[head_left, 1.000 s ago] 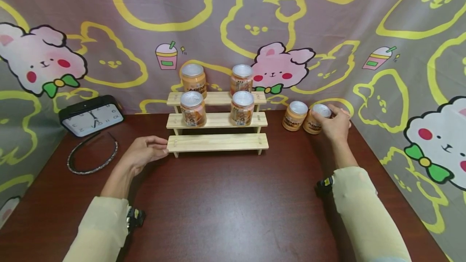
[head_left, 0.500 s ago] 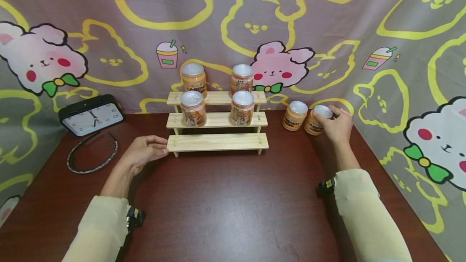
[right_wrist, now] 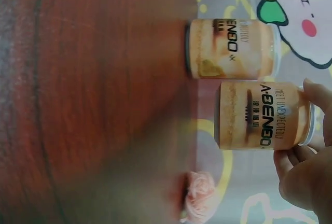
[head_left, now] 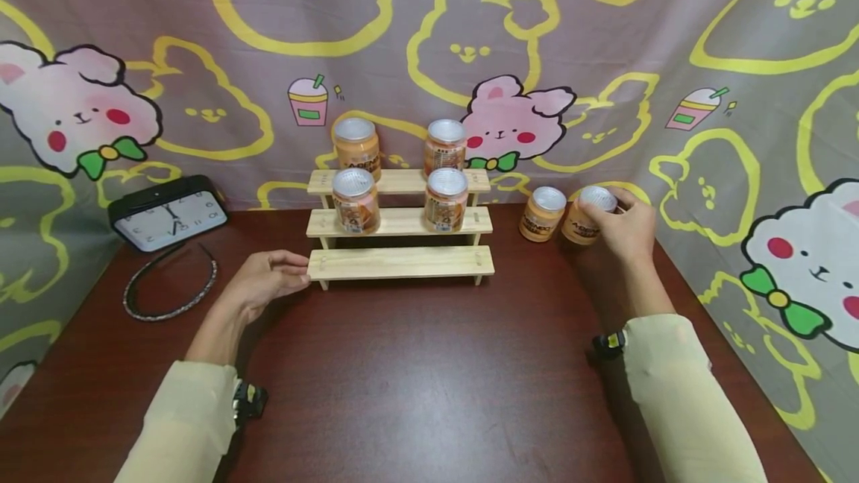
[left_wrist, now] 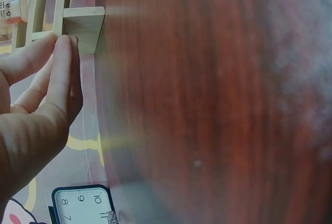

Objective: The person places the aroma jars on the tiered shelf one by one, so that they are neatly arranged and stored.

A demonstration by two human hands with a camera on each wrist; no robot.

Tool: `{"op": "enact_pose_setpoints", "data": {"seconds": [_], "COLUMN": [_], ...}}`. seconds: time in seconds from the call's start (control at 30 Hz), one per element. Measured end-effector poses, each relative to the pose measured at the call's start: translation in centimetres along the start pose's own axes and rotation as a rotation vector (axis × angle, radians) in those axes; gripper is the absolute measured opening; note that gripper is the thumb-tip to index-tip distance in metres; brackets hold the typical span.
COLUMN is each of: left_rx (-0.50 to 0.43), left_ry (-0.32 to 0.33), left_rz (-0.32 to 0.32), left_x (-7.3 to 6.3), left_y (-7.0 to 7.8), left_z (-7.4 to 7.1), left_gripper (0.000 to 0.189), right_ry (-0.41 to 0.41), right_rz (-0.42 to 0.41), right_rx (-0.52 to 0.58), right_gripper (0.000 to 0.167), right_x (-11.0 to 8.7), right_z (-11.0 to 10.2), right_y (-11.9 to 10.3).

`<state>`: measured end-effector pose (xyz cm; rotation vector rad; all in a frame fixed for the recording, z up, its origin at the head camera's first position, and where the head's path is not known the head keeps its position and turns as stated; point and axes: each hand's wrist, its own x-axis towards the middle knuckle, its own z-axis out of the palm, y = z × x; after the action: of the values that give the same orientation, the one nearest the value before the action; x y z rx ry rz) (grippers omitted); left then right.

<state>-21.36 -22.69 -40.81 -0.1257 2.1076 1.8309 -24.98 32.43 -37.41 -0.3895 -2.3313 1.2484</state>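
My right hand (head_left: 624, 229) grips a can with an orange label (right_wrist: 259, 115) around its silver-lidded top. That can is slightly above the tabletop, to the right of a matching can (head_left: 542, 215) standing on the table. A three-step wooden display rack (head_left: 403, 263) stands at the middle back. Two cans, one of them the left can (head_left: 356, 203), stand on its middle step, and two more, such as the back right can (head_left: 445, 147), on the top step. My left hand (head_left: 265, 282) pinches the left end of the lowest step, thumb and fingertips at the plank's edge (left_wrist: 83, 14).
A black-framed clock (head_left: 171, 215) stands at the back left, with a glittery headband (head_left: 168, 311) lying before it. Behind the right hand is a pink flower-like thing (right_wrist: 201, 195). A patterned cloth (head_left: 389, 21) hangs behind the brown table (head_left: 416, 379).
My right hand has lifted the right-hand can slightly off the table and shifted it a little to the right. The left hand stays at the rack.
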Motion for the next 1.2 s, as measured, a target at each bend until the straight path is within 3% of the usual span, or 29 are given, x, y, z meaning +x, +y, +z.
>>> {"op": "enact_pose_setpoints", "data": {"seconds": [0.33, 0.5, 0.63, 0.87, 1.03, 1.2], "left_rx": [0.018, 0.01, -0.004, 0.008, 0.01, 0.013], "left_ry": [0.01, 0.008, 0.003, 0.006, 0.001, 0.001], "left_rz": [0.001, -0.001, 0.007, -0.003, 0.0, 0.001], "left_x": [0.0, 0.0, 0.0, 0.0, 0.0, 0.0], "left_y": [0.0, 0.1, 0.1, -0.1, 0.0, 0.0], "left_z": [0.0, 0.0, -0.1, -0.2, -0.1, -0.1], "left_gripper": [0.041, 0.042, 0.042, 0.041, 0.041, 0.041], "right_ry": [0.01, -0.015, -0.069, -0.183, -0.275, -0.307], "right_rz": [-0.078, -0.095, -0.141, -0.214, -0.21, -0.21], "right_rx": [0.072, 0.042, 0.008, 0.045, 0.091, 0.109], "right_gripper": [0.055, 0.056, 0.055, 0.05, 0.049, 0.049], "right_x": [-0.1, -0.4, -0.6, -1.2, -1.4, -1.6], "right_z": [-0.5, -0.9, -1.3, -1.3, -1.1, -0.7], "right_y": [-1.9, -2.8, -3.4, -3.5, -3.6, -4.4]}}
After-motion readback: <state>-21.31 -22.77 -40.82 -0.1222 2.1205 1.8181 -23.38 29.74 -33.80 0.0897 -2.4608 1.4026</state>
